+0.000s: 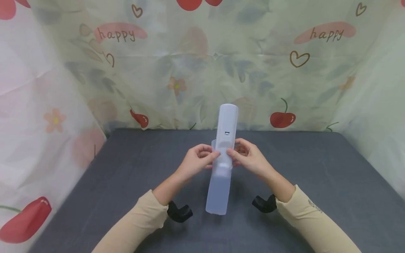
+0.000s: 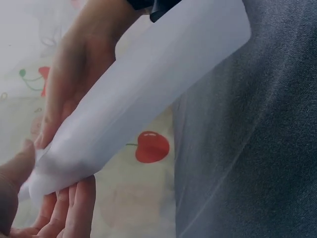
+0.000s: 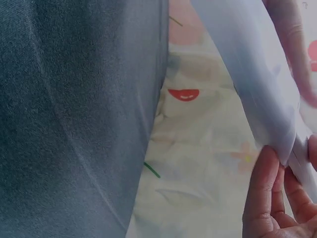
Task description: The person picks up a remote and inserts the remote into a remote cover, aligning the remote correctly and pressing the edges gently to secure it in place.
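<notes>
In the head view a long, narrow white plastic piece (image 1: 227, 117) is held up over the middle of the table, its upper end leaning slightly right. A small dark mark sits on its upper half, and the lower half (image 1: 218, 195) looks frosted and smoother. My left hand (image 1: 200, 157) pinches its left side, thumb in front and fingers behind. From the right, my right hand (image 1: 251, 157) grips the opposite edge the same way. Up close in the left wrist view, the pale piece (image 2: 143, 79) slants across, with left fingers (image 2: 81, 203) under its end.
A dark grey cloth covers the table (image 1: 142, 147). Behind it hangs a printed curtain (image 1: 215, 70) with cherries and hearts, and more curtain closes both sides. Black wrist mounts (image 1: 180, 212) stick out from both sleeves near the table.
</notes>
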Tool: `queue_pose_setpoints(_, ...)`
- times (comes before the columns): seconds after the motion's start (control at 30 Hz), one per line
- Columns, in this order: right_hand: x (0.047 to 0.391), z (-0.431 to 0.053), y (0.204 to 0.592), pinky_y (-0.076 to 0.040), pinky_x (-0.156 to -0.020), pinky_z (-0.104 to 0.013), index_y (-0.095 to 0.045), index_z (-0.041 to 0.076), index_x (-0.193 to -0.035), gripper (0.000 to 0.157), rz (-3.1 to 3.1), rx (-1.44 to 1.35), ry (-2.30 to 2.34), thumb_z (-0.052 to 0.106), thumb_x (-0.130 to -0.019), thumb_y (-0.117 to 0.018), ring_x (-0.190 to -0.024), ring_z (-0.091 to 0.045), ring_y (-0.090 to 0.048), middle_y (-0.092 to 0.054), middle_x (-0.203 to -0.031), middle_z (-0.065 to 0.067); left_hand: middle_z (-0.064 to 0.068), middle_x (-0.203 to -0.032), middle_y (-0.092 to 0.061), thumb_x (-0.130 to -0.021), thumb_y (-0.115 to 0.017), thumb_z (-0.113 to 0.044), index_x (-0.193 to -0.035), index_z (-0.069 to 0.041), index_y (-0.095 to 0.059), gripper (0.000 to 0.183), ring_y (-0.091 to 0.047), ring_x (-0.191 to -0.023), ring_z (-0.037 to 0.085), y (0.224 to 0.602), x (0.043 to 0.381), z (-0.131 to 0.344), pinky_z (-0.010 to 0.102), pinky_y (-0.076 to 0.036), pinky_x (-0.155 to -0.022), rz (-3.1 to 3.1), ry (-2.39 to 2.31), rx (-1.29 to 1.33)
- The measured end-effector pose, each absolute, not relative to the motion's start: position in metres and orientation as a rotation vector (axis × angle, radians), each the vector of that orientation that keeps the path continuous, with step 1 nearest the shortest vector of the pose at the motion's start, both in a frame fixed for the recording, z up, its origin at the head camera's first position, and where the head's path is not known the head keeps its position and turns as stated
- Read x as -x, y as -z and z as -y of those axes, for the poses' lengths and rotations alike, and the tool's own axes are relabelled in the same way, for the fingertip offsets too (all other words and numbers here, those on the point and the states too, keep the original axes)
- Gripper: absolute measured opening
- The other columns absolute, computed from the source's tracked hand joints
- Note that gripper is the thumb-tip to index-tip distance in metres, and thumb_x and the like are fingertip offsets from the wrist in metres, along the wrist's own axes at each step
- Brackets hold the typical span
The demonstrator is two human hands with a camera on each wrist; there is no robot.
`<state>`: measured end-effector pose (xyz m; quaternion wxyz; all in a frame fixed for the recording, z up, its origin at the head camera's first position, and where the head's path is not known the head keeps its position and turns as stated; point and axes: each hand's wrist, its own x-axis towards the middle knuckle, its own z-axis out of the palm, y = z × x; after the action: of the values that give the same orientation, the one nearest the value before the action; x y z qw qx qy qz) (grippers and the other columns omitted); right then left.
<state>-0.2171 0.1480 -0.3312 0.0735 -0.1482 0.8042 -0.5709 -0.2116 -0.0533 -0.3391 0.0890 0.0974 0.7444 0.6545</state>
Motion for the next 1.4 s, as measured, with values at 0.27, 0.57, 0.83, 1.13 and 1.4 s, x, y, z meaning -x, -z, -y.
queue_pose_setpoints(0.27,0.214,-0.153,0.330,-0.057,-0.075,-0.035,-0.046,-0.001,-0.121,0.038,-2.426,0.445,1.727,0.025,-0.094,-0.055,-0.080,-0.012,-0.063,-0.060,-0.107,-0.021,0.025,-0.102,-0.066,-0.086,-0.066,-0.008,-0.107,0.004,-0.051,0.028,-0.066,-0.080,0.013,0.346,0.210,0.049,0.037,-0.057,-0.072,-2.270,-2.011,-0.346)
queue_pose_setpoints(0.57,0.210,-0.152,0.334,-0.056,-0.071,-0.033,-0.057,-0.007,-0.105,0.027,-2.456,0.446,1.629,0.017,-0.093,-0.056,-0.070,-0.011,-0.060,-0.062,-0.084,-0.009,0.025,-0.104,-0.066,-0.088,-0.063,-0.008,-0.118,0.002,-0.053,0.033,-0.066,-0.079,0.014,0.348,0.209,0.048,0.039,-0.056,-0.072,-2.313,-2.047,-0.363)
queue_pose_setpoints(0.83,0.205,-0.144,0.335,-0.053,-0.063,-0.027,-0.061,-0.003,-0.093,0.015,-2.631,0.412,1.702,0.012,-0.091,-0.058,-0.063,-0.010,-0.057,-0.061,-0.074,-0.010,0.027,-0.108,-0.065,-0.092,-0.058,-0.011,-0.131,0.001,-0.047,0.042,-0.066,-0.094,0.023,0.346,0.209,0.051,0.036,-0.056,-0.078,-2.289,-1.893,-0.484)
queue_pose_setpoints(1.13,0.201,-0.140,0.333,-0.051,-0.061,-0.027,-0.062,-0.004,-0.090,0.013,-2.690,0.359,1.765,0.009,-0.090,-0.058,-0.059,-0.009,-0.054,-0.060,-0.069,-0.009,0.023,-0.109,-0.065,-0.091,-0.061,-0.022,-0.131,0.000,-0.046,0.047,-0.066,-0.095,0.024,0.345,0.208,0.056,0.038,-0.056,-0.078,-2.259,-1.848,-0.592)
queue_pose_setpoints(1.4,0.202,-0.138,0.331,-0.053,-0.064,-0.026,-0.061,-0.006,-0.093,0.014,-2.661,0.354,1.765,0.007,-0.091,-0.056,-0.063,-0.009,-0.057,-0.062,-0.076,-0.010,0.026,-0.107,-0.065,-0.091,-0.060,-0.015,-0.133,-0.002,-0.046,0.045,-0.066,-0.095,0.028,0.343,0.207,0.056,0.040,-0.056,-0.078,-2.292,-1.817,-0.584)
